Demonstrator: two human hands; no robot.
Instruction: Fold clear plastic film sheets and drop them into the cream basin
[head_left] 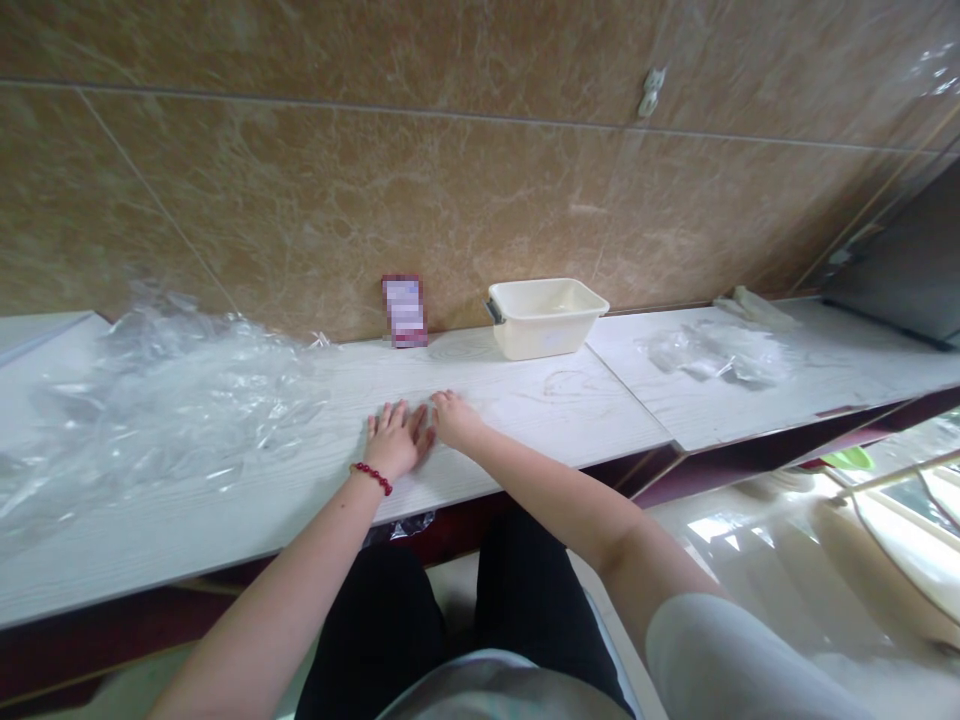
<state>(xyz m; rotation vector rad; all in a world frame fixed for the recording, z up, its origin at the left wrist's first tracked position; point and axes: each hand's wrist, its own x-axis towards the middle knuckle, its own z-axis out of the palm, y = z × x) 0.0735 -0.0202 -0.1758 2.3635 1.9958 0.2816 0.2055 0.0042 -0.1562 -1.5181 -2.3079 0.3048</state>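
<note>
My left hand (395, 440) lies palm down on the white wood-grain counter (465, 375), fingers spread, a red bead bracelet (373, 478) at its wrist. Close against its thumb side, my right hand (456, 420) rests on the same counter with its fingers bent and drawn together. Whatever those fingers may hold is hidden. Beyond the hands, a cream plastic bin (544, 335) with a grey side latch stands by the wall. A small red-and-white card or packet (405, 312), its face blurred, leans upright against the wall to the left of the bin.
Crumpled clear plastic bags (210, 390) cover much of the counter's left side. More clear plastic (716, 352) lies on the right section, past a seam. A tan marbled wall (315, 190) runs behind. A dark grey box-like object (907, 255) stands at the far right.
</note>
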